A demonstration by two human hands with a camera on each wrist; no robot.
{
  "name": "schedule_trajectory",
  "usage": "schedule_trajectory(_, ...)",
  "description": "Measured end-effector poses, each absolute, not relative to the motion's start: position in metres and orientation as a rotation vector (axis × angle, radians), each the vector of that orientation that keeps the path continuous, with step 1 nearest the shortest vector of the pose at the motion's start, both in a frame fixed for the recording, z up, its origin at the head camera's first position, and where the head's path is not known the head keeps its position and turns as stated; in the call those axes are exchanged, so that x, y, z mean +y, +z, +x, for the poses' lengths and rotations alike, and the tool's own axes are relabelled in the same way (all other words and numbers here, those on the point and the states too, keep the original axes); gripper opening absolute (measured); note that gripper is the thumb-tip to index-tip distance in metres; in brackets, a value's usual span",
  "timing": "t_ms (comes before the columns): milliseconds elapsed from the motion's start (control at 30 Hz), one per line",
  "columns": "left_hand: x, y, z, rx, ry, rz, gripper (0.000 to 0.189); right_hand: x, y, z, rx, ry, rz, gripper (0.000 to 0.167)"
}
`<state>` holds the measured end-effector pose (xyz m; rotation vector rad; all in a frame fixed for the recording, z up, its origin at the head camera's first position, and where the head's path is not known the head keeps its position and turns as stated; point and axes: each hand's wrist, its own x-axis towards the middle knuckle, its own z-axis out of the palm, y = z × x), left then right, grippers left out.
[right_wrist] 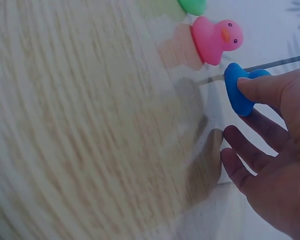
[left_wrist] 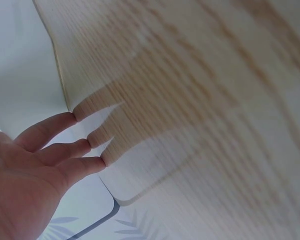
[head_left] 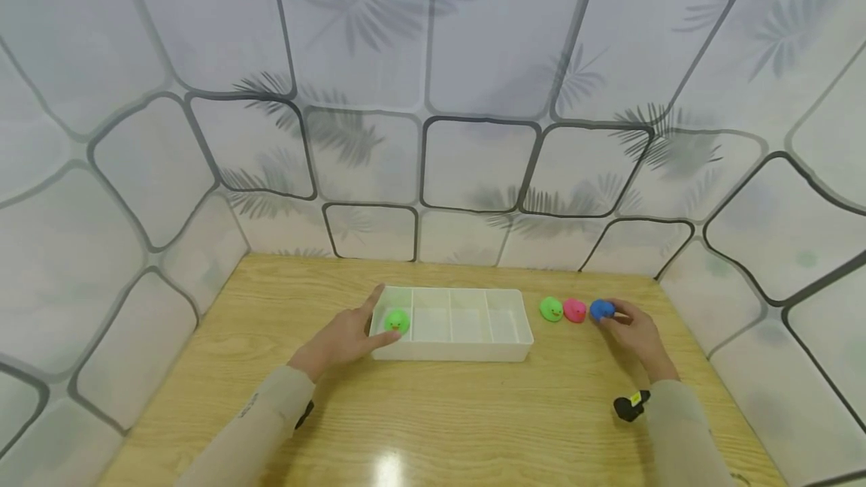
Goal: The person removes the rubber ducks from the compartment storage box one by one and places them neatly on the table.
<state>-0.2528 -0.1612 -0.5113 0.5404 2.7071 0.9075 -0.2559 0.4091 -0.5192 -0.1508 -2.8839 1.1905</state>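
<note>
A white tray with a row of compartments lies on the table. My left hand spans its left end, the thumb over the front rim and the index finger at the back corner. In the leftmost compartment sits a green rubber duck, close to that thumb. In the left wrist view three fairly straight fingers reach the tabletop. To the right of the tray, my right hand pinches a blue rubber duck between thumb and fingers. Beside it stands a pink rubber duck.
Another green rubber duck stands left of the pink one, close to the tray's right end. The wooden table meets patterned wall coverings at the back and on both sides.
</note>
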Motion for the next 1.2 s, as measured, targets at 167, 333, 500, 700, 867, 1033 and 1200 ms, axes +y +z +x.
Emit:
schedule_trajectory(167, -0.161, -0.511, -0.253, 2.714, 0.897, 0.535, 0.114, 0.406, -0.519, -0.256, -2.894, 1.169, -0.161, 0.056)
schedule_trajectory(333, -0.16, -0.51, -0.252, 2.712, 0.901, 0.536, 0.114, 0.405, -0.521, -0.256, -2.885, 1.149, -0.14, 0.052)
schedule_trajectory(500, -0.16, -0.509, -0.252, 2.709, 0.906, 0.537, 0.115, 0.405, -0.525, -0.256, -2.885, 1.133, -0.097, 0.051)
schedule_trajectory(700, -0.16, -0.51, -0.252, 2.721, 0.904, 0.532, 0.113, 0.403, -0.527, -0.255, -2.885, 1.129, -0.068, 0.05)
schedule_trajectory(867, -0.161, -0.512, -0.253, 2.727, 0.901, 0.536, 0.111, 0.404, -0.529, -0.256, -2.905, 1.103, -0.077, 0.051)
schedule_trajectory(1033, -0.161, -0.513, -0.253, 2.726, 0.905, 0.534, 0.111, 0.405, -0.531, -0.257, -2.906, 1.052, -0.073, 0.052)
schedule_trajectory(1200, -0.16, -0.512, -0.253, 2.727, 0.908, 0.535, 0.111, 0.405, -0.531, -0.258, -2.919, 1.044, -0.087, 0.053)
